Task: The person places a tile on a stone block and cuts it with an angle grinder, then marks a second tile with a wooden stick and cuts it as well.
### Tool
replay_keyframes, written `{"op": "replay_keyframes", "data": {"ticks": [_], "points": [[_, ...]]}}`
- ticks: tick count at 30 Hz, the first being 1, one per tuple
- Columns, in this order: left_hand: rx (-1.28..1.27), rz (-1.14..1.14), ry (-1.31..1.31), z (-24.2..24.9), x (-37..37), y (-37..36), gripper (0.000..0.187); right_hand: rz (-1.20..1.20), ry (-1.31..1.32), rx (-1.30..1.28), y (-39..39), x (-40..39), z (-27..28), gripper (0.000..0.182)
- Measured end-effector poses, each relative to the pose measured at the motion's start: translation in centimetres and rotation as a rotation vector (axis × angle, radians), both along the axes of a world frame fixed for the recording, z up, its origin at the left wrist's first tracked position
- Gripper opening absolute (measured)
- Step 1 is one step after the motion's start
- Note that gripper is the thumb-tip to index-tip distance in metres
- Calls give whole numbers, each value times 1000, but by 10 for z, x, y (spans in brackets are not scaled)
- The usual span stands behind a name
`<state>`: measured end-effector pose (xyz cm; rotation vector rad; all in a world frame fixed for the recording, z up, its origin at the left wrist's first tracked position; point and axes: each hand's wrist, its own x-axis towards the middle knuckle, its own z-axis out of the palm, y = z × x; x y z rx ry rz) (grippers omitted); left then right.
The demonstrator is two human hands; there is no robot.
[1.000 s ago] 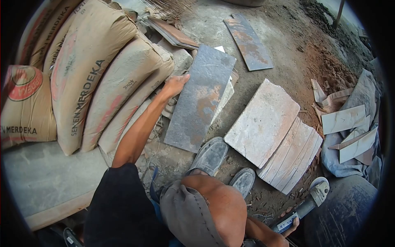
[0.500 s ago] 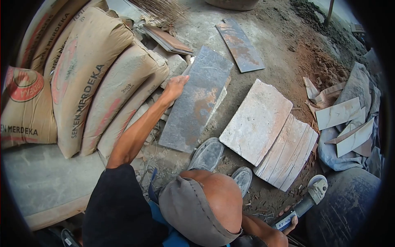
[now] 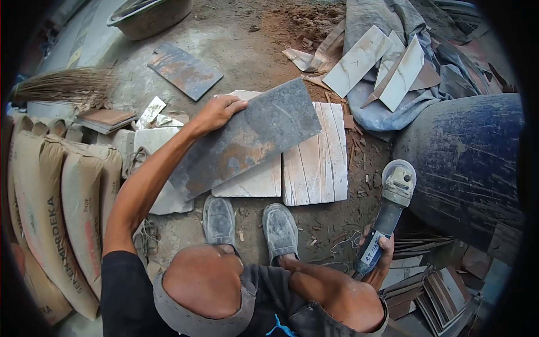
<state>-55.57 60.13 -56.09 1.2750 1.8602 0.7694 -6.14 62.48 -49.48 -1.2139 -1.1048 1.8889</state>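
Observation:
My left hand (image 3: pixel 223 110) is closed on the upper edge of a dark grey rectangular tile (image 3: pixel 255 132) with brown stains. The tile is held tilted above a white slab (image 3: pixel 255 184) and overlaps a second, scored slab (image 3: pixel 317 163) beside it. Low on the right, my right hand (image 3: pixel 379 253) wraps round the body of an angle grinder (image 3: pixel 387 216). Its round disc points up and away from me, close to a big dark blue drum. Both slabs lie on the ground in front of my shoes.
Cement bags (image 3: pixel 48 208) stand along the left. Another stained tile (image 3: pixel 185 70) lies on the ground ahead, near a basin (image 3: pixel 149 19) and a broom (image 3: pixel 62 85). Cut marble-look tiles (image 3: pixel 359 62) rest on a tarp at upper right. The blue drum (image 3: pixel 466 163) fills the right side.
My view has swung to the right. The dark tile has moved from beside the cement bags to over the white slabs, still in my left hand. The grinder stays in my right hand.

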Motion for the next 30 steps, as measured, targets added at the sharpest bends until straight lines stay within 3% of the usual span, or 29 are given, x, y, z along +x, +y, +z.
{"op": "replay_keyframes", "data": {"ticks": [6,9,12,22,25,30], "points": [[106,-459,40,-48,86,98,44,-2,-26,42,-5,21,-5,50],[51,-499,47,-64,122,125,43,1,-38,-9,-11,20,8,59],[17,-468,170,-71,145,140,42,9,-83,26,-8,23,8,58],[-5,-194,226,-92,163,143,43,-50,-213,52,-5,10,5,52],[-41,-167,271,-95,171,141,33,-32,-234,66,-3,12,0,48],[141,39,211,-82,171,120,41,-33,-273,92,2,15,-12,49]]}}
